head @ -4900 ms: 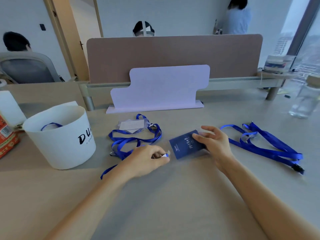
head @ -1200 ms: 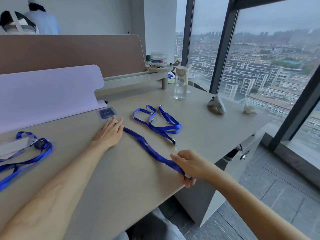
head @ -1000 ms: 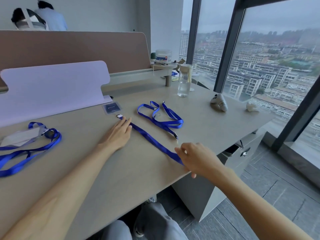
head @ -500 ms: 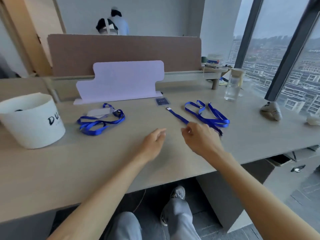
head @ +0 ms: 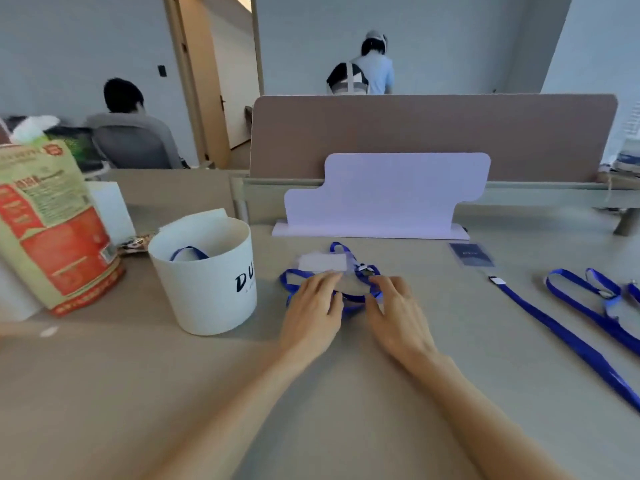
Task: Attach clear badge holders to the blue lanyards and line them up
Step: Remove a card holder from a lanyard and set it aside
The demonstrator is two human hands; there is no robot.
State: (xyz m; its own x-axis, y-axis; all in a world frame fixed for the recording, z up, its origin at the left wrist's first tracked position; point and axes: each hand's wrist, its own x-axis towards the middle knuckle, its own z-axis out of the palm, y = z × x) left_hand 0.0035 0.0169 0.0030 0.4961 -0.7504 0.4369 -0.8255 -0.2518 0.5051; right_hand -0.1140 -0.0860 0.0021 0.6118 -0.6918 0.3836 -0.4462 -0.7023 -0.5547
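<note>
A bunched blue lanyard [head: 372,271] lies mid-table with a clear badge holder [head: 322,262] and its white card on top. My left hand [head: 311,311] and my right hand [head: 398,317] rest palm-down on the near side of that bunch, fingers spread, fingertips touching the strap and holder. To the right, a lanyard [head: 561,334] lies stretched out straight, its top end by a badge holder with a dark blue card [head: 471,254]. A further looped lanyard [head: 595,299] lies at the right edge.
A white bucket [head: 207,289] with a blue lanyard inside stands left of my hands. A red and green bag [head: 52,230] stands further left. A lilac stand [head: 381,199] and a brown divider [head: 433,133] close off the back of the table. People sit beyond.
My view has swung left, back to the table's middle. Both hands left the straightened lanyard and came down onto the bunched lanyard with the clear holder.
</note>
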